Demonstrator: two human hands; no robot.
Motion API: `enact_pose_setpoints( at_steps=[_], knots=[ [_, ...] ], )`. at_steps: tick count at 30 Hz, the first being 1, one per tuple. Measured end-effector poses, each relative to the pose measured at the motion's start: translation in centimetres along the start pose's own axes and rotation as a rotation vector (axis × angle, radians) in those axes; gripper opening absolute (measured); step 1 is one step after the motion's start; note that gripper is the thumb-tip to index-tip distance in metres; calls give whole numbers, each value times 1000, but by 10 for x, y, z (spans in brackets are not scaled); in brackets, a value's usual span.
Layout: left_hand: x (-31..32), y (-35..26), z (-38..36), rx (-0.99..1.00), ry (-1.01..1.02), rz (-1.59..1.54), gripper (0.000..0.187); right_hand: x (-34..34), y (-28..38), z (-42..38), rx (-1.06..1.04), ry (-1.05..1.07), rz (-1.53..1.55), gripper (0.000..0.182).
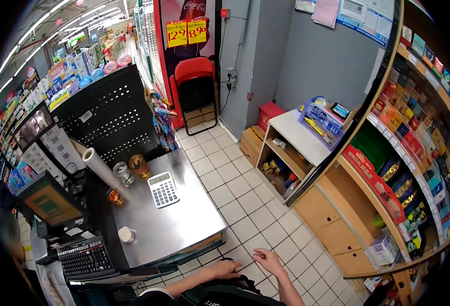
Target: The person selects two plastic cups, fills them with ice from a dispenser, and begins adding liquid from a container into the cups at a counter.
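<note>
Low in the head view, my left hand rests against the dark clothing at my front, its fingers bent around something dark that I cannot make out. To the right, my right hand is raised over the tiled floor, fingers apart and curled slightly, with nothing visible in it. Ahead and left of both hands is the metal counter. On it lie a white calculator, a small white-lidded jar, a glass jar and a brown container.
A keyboard and a monitor stand left of the counter. Behind it is a black perforated panel. A folded red chair leans at the back. On the right are a white cabinet and wooden shelving.
</note>
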State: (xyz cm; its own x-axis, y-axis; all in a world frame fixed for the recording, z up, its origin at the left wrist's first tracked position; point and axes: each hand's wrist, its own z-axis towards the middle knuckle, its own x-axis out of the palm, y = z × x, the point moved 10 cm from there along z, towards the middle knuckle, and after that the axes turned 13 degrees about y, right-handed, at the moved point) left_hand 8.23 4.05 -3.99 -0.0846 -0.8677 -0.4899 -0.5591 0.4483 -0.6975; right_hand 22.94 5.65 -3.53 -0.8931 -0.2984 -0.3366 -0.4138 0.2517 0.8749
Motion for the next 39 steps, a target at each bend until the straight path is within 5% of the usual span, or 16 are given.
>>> enact_pose_setpoints(
  at_steps=[2,3,7,9,13,17,21,23,27,29,30,34,36,39],
  knots=[
    [-1,18,-14,-20,18,28,55,25,16,25,-70,106,7,33],
    [-34,-14,69,46,-11,-27,55,-65,-6,43,-15,117,-65,33],
    [-89,35,93,-37,-52,-38,56,-66,-2,131,-68,329,-127,35],
    [-143,50,121,-181,84,30,54,-95,-10,184,-13,366,-355,39],
    [-254,53,209,-63,-46,149,54,-176,-41,235,26,420,-528,41],
    [-425,20,205,40,-462,115,47,-279,-63,307,80,269,-336,37],
    [-504,34,205,0,-486,119,45,-350,-54,360,180,-2,-333,28],
    [-514,58,219,36,-418,84,45,-361,-120,399,299,18,-144,34],
    [-553,146,226,-122,-297,62,42,-367,-105,499,231,96,-240,35],
    [-583,184,232,-138,-360,-34,39,-401,-94,553,383,57,-99,27],
    [-603,214,218,-196,-364,-49,37,-386,-73,593,438,61,185,25],
    [-688,285,137,-371,-654,-245,27,-349,22,801,211,416,53,13],
    [-709,315,79,-453,-964,-338,22,-284,168,870,-110,573,-406,25],
    [-738,349,11,-666,-1167,-432,34,-181,295,982,-298,686,-612,31]
  ],
)
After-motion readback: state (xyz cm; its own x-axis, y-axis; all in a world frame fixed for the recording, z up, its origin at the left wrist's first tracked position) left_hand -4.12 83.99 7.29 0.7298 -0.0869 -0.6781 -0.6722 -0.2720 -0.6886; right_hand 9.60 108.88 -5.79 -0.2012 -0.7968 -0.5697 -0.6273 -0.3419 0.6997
